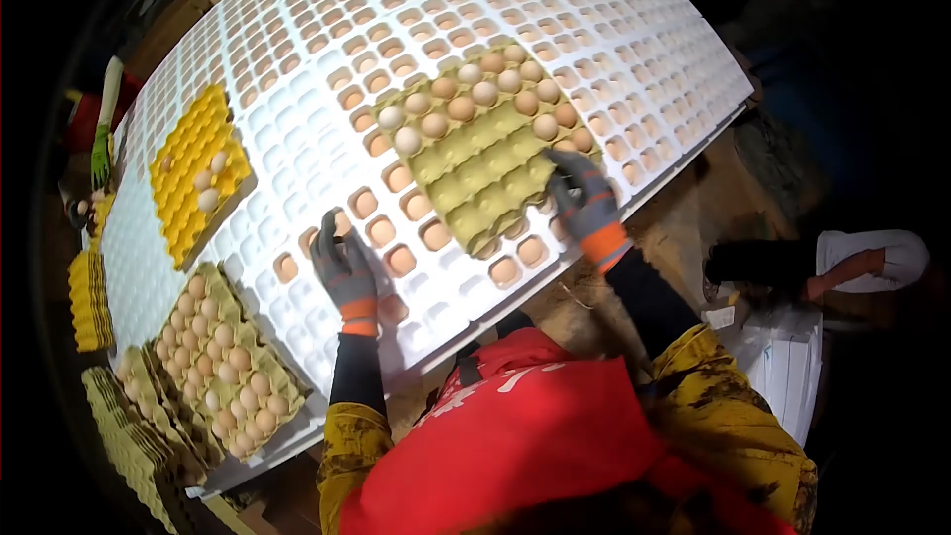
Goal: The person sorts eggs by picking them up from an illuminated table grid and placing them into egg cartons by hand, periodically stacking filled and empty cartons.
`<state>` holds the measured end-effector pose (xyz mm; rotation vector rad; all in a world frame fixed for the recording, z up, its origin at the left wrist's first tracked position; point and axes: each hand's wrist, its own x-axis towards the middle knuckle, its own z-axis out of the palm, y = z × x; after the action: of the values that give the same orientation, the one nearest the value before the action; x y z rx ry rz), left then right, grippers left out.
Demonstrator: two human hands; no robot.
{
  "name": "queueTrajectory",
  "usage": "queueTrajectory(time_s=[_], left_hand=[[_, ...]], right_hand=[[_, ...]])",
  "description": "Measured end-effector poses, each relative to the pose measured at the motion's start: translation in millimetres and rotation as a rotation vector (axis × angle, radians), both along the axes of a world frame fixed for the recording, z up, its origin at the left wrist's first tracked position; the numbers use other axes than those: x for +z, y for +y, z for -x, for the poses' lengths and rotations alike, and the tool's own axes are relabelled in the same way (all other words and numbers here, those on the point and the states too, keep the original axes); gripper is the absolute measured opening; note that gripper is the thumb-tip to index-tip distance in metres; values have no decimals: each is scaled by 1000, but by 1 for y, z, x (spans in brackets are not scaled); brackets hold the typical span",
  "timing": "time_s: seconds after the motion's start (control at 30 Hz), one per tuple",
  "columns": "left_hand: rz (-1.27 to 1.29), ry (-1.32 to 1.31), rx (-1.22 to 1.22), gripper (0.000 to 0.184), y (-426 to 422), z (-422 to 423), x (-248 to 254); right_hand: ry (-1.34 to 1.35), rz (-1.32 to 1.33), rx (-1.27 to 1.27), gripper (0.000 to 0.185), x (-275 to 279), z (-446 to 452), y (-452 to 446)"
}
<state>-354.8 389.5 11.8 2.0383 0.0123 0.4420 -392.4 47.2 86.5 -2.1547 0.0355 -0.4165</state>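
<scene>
My left hand (pixel 343 263), in a grey and orange glove, has its fingers closed round an egg (pixel 342 224) above the white tray's cups. My right hand (pixel 584 200), gloved alike, is at the lower right corner of a green egg carton (pixel 480 173); its fingertips are bent down at the carton's edge, and what they hold, if anything, is hidden. Eggs fill the carton's upper rows, while its lower cups are bare. Under and around it, the white tray (pixel 297 129) holds eggs in many square cups.
A full egg carton (pixel 223 362) lies at the lower left beside stacked cartons (pixel 129 436). Yellow cartons (pixel 198 173) stand left, one with a few eggs. Another person's green-gloved hand (pixel 101 154) is at the far left. A person in white (pixel 872 258) is at the right.
</scene>
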Motion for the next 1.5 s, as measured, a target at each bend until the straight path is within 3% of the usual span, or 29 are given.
queueTrajectory(time_s=[0.03, 0.13, 0.17, 0.23, 0.3, 0.37, 0.43, 0.5, 0.57, 0.63, 0.67, 0.7, 0.77, 0.8, 0.87, 0.9, 0.93, 0.97, 1.0, 1.1, 1.17, 1.2, 1.23, 1.3, 1.33, 1.37, 1.43, 1.47, 1.5], left_hand=[[-36, -40, -13, 40, -1, 4, -1], [-718, 79, -21, 44, -8, 7, -3], [-767, -1, 64, 42, -18, 10, 3], [-355, -44, 68, 48, -42, 1, 13], [-229, -119, -141, 45, -94, -8, 31], [-186, -175, -397, 46, -166, -14, 67], [-374, -196, -593, 54, -227, -28, 75], [-672, -5, -741, 50, -277, -42, 58], [-905, 176, -787, 45, -307, -51, 54], [-762, 161, -773, 42, -303, -56, 57], [-693, 153, -766, 40, -298, -59, 59], [-447, 127, -688, 32, -290, -59, 59], [559, 635, -484, 22, -275, -64, 42], [397, 305, -556, 21, -265, -72, 36], [393, 411, -498, 25, -263, -87, 42], [155, 389, -485, 28, -267, -94, 39], [-149, 293, -517, 30, -275, -97, 52], [-553, 82, -545, 34, -285, -93, 66], [-772, 197, -608, 43, -294, -96, 62], [-558, 124, -605, 42, -285, -102, 60], [201, 715, -529, 39, -267, -113, 87], [552, 668, -531, 38, -254, -118, 82], [898, 609, -523, 38, -243, -124, 80], [768, 668, -558, 39, -226, -135, 88], [362, 698, -517, 36, -228, -146, 86], [-112, 293, -576, 34, -237, -150, 83], [-833, 201, -521, 36, -263, -146, 90], [-877, 144, -508, 37, -275, -142, 85], [-973, 207, -494, 36, -285, -143, 85]], right_hand=[[24, 216, -111, 36, 8, -3, -26], [51, 619, 2, 47, -1, -27, -88], [114, 714, 98, 51, -1, -37, -101], [161, 867, 233, 53, -22, -47, -118], [179, 700, 255, 54, -25, -51, -131], [203, 120, 147, 54, -20, -50, -142], [373, -937, -19, 35, -24, -50, -154], [-147, -306, 168, 25, -52, -47, -158], [-89, -712, 277, 20, -54, -55, -161], [504, -1029, 83, 23, -5, -82, -155], [528, -580, 152, 30, 19, -89, -142], [114, 25, 287, 35, 9, -99, -141], [6, 738, 302, 40, -13, -111, -143], [114, 754, 307, 46, -24, -116, -142], [201, 380, 247, 47, -14, -110, -147], [234, 198, 223, 47, -9, -110, -149], [132, -215, 179, 43, -21, -110, -151], [504, -823, 146, 31, -26, -107, -165], [243, -594, 275, 29, -21, -107, -172], [226, -682, 386, 35, -5, -121, -172], [430, -530, 360, 42, 8, -150, -164], [83, 16, 426, 52, -5, -164, -161], [186, 254, 383, 53, 7, -165, -150], [228, 788, 325, 52, 3, -172, -134], [274, 709, 309, 47, -2, -176, -131], [218, 524, 312, 44, -8, -174, -132], [107, 169, 313, 38, -10, -166, -140], [510, -515, 274, 30, -1, -158, -148], [450, -822, 246, 34, -12, -150, -153]])
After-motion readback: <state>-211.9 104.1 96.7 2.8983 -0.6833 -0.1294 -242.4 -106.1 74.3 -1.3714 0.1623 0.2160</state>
